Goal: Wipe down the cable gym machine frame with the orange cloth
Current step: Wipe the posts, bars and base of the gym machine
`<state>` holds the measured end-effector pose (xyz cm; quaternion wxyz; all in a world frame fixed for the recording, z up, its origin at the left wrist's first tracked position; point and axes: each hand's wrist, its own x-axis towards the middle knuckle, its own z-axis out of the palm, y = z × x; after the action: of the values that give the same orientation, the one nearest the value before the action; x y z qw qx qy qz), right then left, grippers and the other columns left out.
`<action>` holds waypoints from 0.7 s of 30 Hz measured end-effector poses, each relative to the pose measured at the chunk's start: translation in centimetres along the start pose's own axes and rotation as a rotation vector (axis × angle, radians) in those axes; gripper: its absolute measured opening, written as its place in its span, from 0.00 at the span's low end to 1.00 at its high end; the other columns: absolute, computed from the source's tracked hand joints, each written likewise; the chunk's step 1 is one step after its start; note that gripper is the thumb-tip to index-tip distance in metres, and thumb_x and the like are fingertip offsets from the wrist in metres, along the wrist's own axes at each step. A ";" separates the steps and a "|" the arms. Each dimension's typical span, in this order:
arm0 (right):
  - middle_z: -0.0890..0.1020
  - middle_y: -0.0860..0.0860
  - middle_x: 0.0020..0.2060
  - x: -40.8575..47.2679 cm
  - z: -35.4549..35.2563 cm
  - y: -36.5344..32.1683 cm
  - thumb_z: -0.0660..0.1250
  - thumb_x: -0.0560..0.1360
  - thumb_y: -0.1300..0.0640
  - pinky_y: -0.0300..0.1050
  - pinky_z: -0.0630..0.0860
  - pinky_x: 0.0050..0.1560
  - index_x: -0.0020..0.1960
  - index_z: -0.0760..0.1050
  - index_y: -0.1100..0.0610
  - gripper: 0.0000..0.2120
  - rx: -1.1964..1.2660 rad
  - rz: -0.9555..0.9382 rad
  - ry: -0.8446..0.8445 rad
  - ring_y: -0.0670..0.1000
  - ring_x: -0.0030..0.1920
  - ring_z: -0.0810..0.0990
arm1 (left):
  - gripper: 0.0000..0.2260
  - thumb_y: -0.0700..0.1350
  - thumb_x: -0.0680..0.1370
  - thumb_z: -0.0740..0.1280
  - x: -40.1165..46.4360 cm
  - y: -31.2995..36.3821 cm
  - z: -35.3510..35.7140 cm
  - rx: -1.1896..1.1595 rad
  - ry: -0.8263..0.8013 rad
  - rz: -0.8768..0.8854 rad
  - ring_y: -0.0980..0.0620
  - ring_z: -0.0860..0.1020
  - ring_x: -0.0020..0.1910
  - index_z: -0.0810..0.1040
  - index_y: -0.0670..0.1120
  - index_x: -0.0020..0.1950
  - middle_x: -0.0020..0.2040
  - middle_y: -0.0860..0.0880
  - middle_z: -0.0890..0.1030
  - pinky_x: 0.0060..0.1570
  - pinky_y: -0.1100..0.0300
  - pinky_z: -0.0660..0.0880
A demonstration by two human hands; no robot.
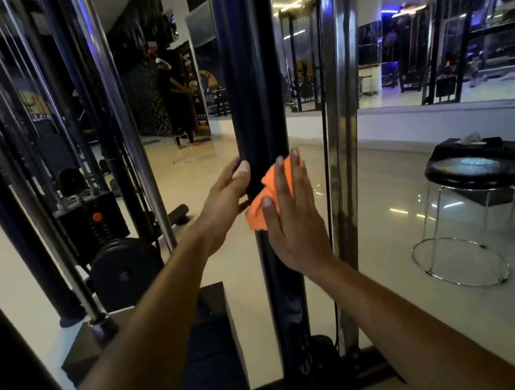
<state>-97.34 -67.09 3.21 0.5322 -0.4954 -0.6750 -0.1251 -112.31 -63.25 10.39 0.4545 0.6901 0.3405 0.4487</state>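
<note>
view from a head-worn camera, looking forward and down at two bare forearms reaching toward a dark upright post (251,95) of a cable gym machine. the right hand (290,213) lies flat with fingers straight and together, pressing a crumpled orange cloth (265,197) against the front of the post at about mid height. the cloth shows at the hand's left edge and between thumb and palm. the left hand (226,199) grips the post's left edge just beside the cloth, thumb forward, fingers curled round the far side, holding nothing else.

to the right of the post stands a chrome upright (339,115), with a thin black cable (327,157) hanging between the two. both rise from a dark base bar (311,384) on the glossy pale floor (427,269). at left are more chrome guide rods (124,114), a black weight stack (92,219) with a red pin knob, and a round black weight plate (126,274) leaning low (no containers are visible). at right stands a black-cushioned round stool (466,172) on a chrome ring frame, well apart from the post. mirrors behind reflect gym equipment.
</note>
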 end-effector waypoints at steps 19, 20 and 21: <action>0.41 0.53 0.88 -10.5 7.6 5.2 0.58 0.90 0.49 0.66 0.76 0.73 0.87 0.47 0.51 0.31 -0.021 0.012 0.080 0.62 0.88 0.48 | 0.26 0.65 0.88 0.52 -1.1 -8.5 2.3 -0.019 -0.020 0.040 0.53 0.73 0.76 0.64 0.58 0.84 0.78 0.55 0.75 0.76 0.48 0.69; 0.41 0.53 0.88 -12.7 8.2 5.8 0.57 0.90 0.48 0.67 0.76 0.72 0.87 0.45 0.50 0.32 -0.027 0.018 0.032 0.63 0.87 0.49 | 0.25 0.64 0.88 0.52 -1.5 -9.6 2.4 -0.016 -0.029 0.029 0.53 0.74 0.75 0.65 0.58 0.83 0.77 0.55 0.76 0.76 0.46 0.69; 0.41 0.53 0.88 -14.8 8.5 6.6 0.56 0.90 0.47 0.68 0.77 0.72 0.88 0.43 0.49 0.32 -0.031 0.011 -0.015 0.63 0.87 0.50 | 0.23 0.61 0.89 0.53 -1.8 -10.6 2.6 -0.026 -0.028 0.014 0.53 0.75 0.75 0.67 0.57 0.83 0.76 0.55 0.77 0.77 0.43 0.68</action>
<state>-97.96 -65.90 -15.03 0.5201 -0.5083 -0.6741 -0.1290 -111.19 -61.93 -0.56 0.4648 0.6927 0.3235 0.4466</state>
